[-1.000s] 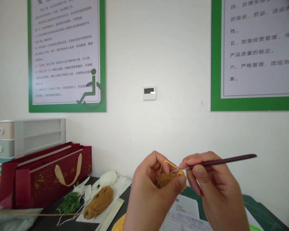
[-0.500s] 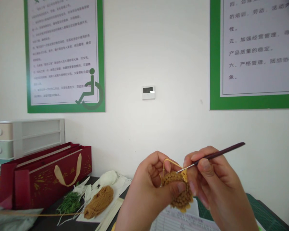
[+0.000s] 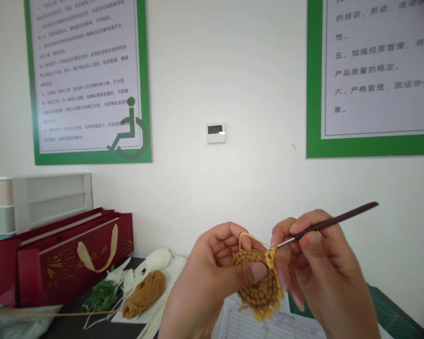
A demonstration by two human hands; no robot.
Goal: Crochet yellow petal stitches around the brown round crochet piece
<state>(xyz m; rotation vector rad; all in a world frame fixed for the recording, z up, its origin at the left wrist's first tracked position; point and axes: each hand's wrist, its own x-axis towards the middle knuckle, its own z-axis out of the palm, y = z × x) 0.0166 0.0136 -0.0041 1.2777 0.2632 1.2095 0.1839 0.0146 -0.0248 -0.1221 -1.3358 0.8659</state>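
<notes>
Pinched between the thumb and fingers of my left hand (image 3: 212, 278) is a round crochet piece (image 3: 256, 292), brown in the middle with yellow stitches along its right and lower edge. A loop of yellow yarn (image 3: 252, 238) runs from my left index finger to the edge stitches. My right hand (image 3: 325, 268) grips a crochet hook (image 3: 339, 219) with a dark handle and a thin metal shaft. The hook's tip is at the yellow stitches on the upper right edge. My right fingers lie close against that edge, partly hiding it.
On the dark table at left lie a brown yarn skein (image 3: 144, 294), green yarn (image 3: 101, 295) and white yarn (image 3: 157, 259). Behind them stand a red gift bag (image 3: 81, 254) and a drawer box (image 3: 53, 195). Printed paper (image 3: 240, 318) and a green mat (image 3: 392, 310) lie beneath my hands.
My right hand has drawn the hook up and to the right, so its tip now sits at the piece's edge instead of across its top. The piece has turned slightly, showing more yellow edging.
</notes>
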